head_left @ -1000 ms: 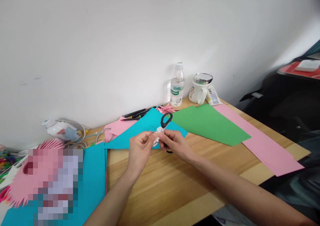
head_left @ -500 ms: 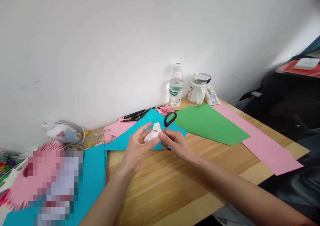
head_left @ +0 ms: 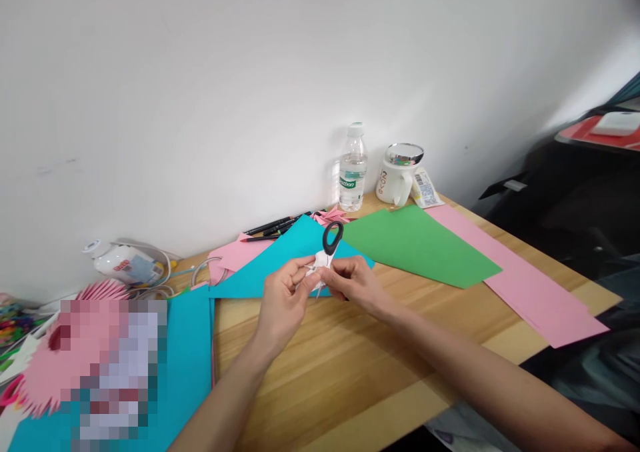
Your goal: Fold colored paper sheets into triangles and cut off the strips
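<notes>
My left hand [head_left: 286,297] is closed, its thumb and fingertips pinching a crumpled piece of white tissue [head_left: 323,260]. Close against it, my right hand [head_left: 357,284] is closed on a pair of scissors [head_left: 332,238] by the blade end, its thumb beside the tissue. The scissors' black finger loop points up, and a thin blade tip shows below the fingers. Tissue and fingers hide most of the blades. Both hands are above the front edge of a blue paper sheet [head_left: 265,269] on the wooden table [head_left: 320,379].
A green sheet [head_left: 425,245] and pink strips [head_left: 540,299] lie to the right. Along the wall stand a water bottle [head_left: 353,172] and a white mug [head_left: 395,182]; black pens [head_left: 270,227] lie nearby. At left are a white bottle [head_left: 123,263] and a fringed pink paper piece [head_left: 50,372].
The fingers of my left hand have closed in on the tissue. The scissors have shifted slightly left and down, and their blade tip now shows below my fingers.
</notes>
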Demonstrator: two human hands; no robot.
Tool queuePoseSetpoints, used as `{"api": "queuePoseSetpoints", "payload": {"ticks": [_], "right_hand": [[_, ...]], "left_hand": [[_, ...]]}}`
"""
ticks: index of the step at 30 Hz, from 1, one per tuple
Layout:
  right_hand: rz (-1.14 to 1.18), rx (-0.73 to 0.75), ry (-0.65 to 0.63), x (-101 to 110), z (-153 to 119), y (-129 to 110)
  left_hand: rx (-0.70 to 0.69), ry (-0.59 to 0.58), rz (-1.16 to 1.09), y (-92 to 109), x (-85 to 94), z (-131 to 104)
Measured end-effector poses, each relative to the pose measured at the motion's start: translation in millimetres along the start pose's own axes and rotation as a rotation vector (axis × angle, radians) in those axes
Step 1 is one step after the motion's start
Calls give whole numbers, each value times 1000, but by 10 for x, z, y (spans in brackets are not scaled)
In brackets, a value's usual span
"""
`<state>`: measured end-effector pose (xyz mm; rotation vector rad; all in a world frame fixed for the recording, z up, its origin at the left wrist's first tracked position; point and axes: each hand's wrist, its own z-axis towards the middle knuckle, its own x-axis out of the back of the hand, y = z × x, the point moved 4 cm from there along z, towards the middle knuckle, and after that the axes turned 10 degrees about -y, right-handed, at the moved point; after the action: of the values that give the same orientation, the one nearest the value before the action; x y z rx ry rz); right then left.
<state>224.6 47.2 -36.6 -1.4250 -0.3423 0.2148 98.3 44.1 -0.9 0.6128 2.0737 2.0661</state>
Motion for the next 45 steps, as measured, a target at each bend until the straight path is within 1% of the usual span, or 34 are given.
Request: {"api": "queuePoseSetpoints", "payload": {"ticks": [11, 19, 22, 24, 26, 28, 30, 32, 34, 38, 43, 45], "right_hand": [[32, -108, 44, 0, 23, 6], [5, -197, 131, 0, 51, 182], [-19, -158, 140, 1, 73, 201], [-4, -96, 89, -18, 88, 167], [75, -65, 6, -51, 97, 131], [224, -95, -52, -78, 98, 126], [379, -152, -59, -88, 97, 156], [478, -195, -52, -88, 98, 203], [538, -214, -55, -88, 104, 247], [603, -230, -94, -105, 112, 276], [476, -280, -95, -124, 99, 214], [420, -263, -98, -133, 94, 179]], "left_hand": [[-22, 35, -29, -7, 10, 11], [-60, 9, -23, 59, 2, -19], [-49, 1, -60, 70, 24, -15], [-31, 6, -141, 44, 67, 14], [-35, 70, -243, 9, 146, 51], [-55, 174, -334, -21, 238, 78], [-52, 246, -395, -38, 298, 90], [-32, 268, -415, -35, 317, 93], [5, 259, -387, -24, 310, 88], [68, 194, -293, -11, 272, 70], [71, 75, -218, 40, 199, 48], [84, 27, -205, 55, 160, 40]]}}
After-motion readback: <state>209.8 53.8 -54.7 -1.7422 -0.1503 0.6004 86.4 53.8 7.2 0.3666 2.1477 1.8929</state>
